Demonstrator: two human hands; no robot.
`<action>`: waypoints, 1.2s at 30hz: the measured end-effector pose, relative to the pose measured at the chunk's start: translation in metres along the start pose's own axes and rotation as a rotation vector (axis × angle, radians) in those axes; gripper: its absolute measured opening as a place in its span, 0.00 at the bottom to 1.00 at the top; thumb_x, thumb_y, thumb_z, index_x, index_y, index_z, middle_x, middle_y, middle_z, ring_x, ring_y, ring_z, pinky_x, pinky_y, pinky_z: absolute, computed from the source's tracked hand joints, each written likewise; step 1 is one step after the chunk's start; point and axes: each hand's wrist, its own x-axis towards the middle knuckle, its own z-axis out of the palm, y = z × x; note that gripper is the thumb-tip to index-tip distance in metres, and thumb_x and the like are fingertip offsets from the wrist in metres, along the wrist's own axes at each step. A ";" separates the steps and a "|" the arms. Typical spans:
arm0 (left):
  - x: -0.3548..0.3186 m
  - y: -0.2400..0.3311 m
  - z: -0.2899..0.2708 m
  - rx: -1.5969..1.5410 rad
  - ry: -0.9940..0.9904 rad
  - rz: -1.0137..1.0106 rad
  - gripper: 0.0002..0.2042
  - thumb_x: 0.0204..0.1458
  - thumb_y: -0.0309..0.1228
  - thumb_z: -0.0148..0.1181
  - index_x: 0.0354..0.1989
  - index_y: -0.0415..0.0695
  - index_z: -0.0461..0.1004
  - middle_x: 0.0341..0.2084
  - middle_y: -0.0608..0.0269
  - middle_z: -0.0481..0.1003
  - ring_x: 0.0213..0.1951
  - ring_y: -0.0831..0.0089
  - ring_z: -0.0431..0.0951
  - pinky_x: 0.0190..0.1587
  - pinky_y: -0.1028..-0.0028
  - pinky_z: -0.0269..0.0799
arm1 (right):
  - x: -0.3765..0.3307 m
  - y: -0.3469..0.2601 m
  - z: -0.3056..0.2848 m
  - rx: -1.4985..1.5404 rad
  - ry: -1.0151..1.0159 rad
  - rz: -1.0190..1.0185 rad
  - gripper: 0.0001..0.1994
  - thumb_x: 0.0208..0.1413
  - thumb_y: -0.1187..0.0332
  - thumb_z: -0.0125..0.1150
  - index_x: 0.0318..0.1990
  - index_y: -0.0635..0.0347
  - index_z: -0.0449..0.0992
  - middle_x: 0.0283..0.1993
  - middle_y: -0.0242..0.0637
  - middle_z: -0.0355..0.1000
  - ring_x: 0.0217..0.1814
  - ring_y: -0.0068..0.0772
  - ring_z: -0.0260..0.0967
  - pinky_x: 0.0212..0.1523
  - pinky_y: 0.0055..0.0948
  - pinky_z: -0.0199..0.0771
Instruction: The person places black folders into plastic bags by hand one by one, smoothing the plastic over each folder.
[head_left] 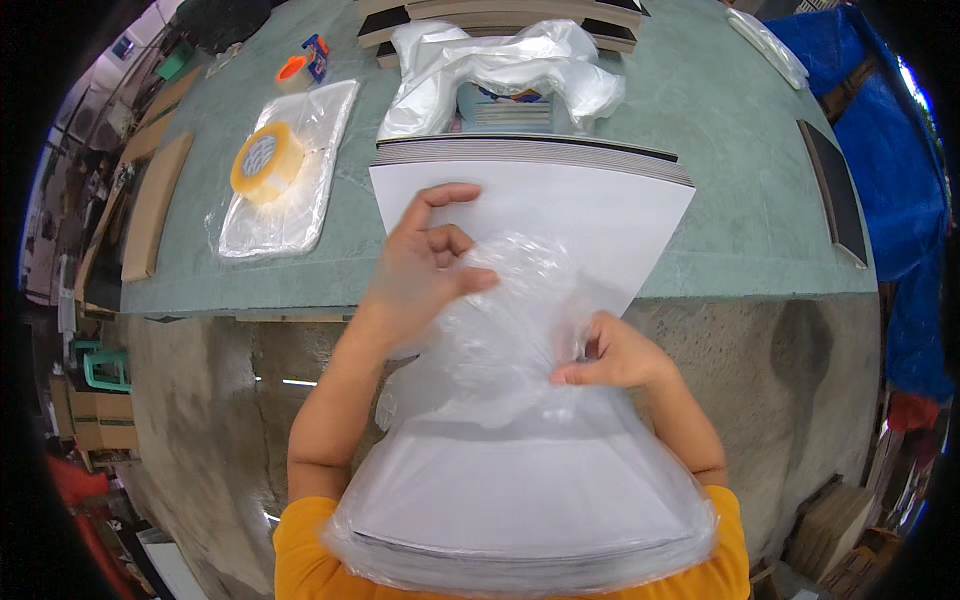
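A stack of thin sheets with a plain white top face (pixel 600 200) rests on the table and juts over its near edge. Against my body, a white sheet stack lies inside a clear plastic bag (pixel 540 435); I cannot tell whether both ends belong to one stack. The bag's loose film bunches over the middle. My right hand (pixel 615 350) pinches film at the right side of the bunch. My left hand (pixel 430 250) is over the white face at the left, its fingers apart and bent, thumb beside the film. Motion smears parts of both hands.
On the green table (pixel 720 130) lie a tape roll (pixel 266 163) on a flat pack of clear plastic (pixel 325 130), a smaller orange tape roll (pixel 293 72), crumpled plastic (pixel 430 70) and dark-topped board stacks (pixel 620 38). A dark panel (pixel 832 190) sits at the right edge, beside blue tarp (pixel 890 150).
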 end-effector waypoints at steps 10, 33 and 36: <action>-0.005 -0.011 0.002 0.311 -0.012 0.090 0.27 0.33 0.19 0.65 0.45 0.43 0.63 0.24 0.71 0.66 0.28 0.85 0.67 0.29 0.85 0.64 | 0.003 -0.006 -0.009 -0.171 0.141 -0.143 0.12 0.40 0.65 0.65 0.26 0.64 0.70 0.22 0.28 0.66 0.24 0.15 0.58 0.26 0.19 0.60; -0.034 0.008 0.026 0.311 -0.121 0.209 0.09 0.46 0.31 0.57 0.32 0.40 0.67 0.21 0.67 0.68 0.25 0.81 0.65 0.28 0.80 0.62 | 0.019 -0.009 0.015 0.621 0.178 -0.211 0.13 0.44 0.62 0.62 0.28 0.63 0.71 0.21 0.28 0.66 0.22 0.20 0.62 0.24 0.19 0.65; -0.035 0.002 0.033 0.212 -0.192 -0.034 0.08 0.44 0.30 0.58 0.28 0.40 0.69 0.20 0.69 0.68 0.26 0.82 0.65 0.30 0.80 0.62 | 0.021 -0.022 0.020 0.684 0.192 -0.127 0.12 0.46 0.61 0.61 0.25 0.61 0.70 0.19 0.28 0.65 0.22 0.20 0.61 0.25 0.20 0.64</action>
